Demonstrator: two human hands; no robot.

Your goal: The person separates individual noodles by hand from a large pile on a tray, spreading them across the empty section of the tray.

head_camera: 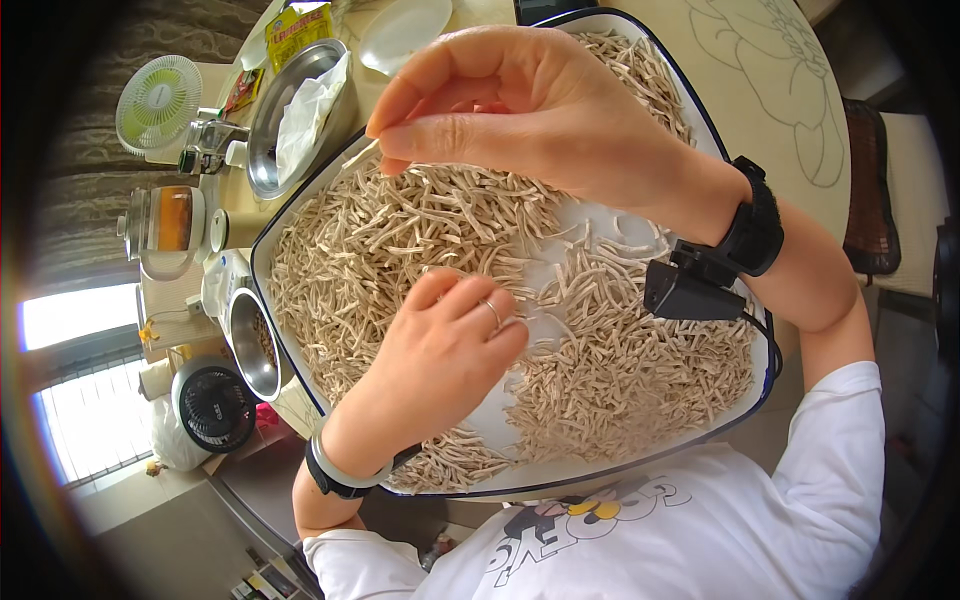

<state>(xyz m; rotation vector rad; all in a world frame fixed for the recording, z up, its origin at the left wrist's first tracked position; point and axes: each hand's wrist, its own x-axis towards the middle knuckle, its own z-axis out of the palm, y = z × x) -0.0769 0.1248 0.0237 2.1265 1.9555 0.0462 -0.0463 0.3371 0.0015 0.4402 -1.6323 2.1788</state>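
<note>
A large white tray with a dark blue rim (555, 491) holds many pale, dried, root-like strips (450, 217), in a big heap on the left and a second heap (622, 375) at the lower right. My right hand (517, 120) is raised over the far part of the tray, thumb and forefinger pinched on a pale strip (361, 155). Lower down, my left hand (450, 337), with a ring, has its fingers curled just over the strips; what lies under its fingertips is hidden. Black straps circle both wrists, and a black device sits on the right one.
Left of the tray stand a metal basin (262, 142) with white paper, a glass jug of amber liquid (174, 217), a glass jar (210, 142) and a steel bowl (255, 345). Two fans (159, 105) are beyond. A white plate (405, 34) and yellow packet (298, 34) lie at the far edge.
</note>
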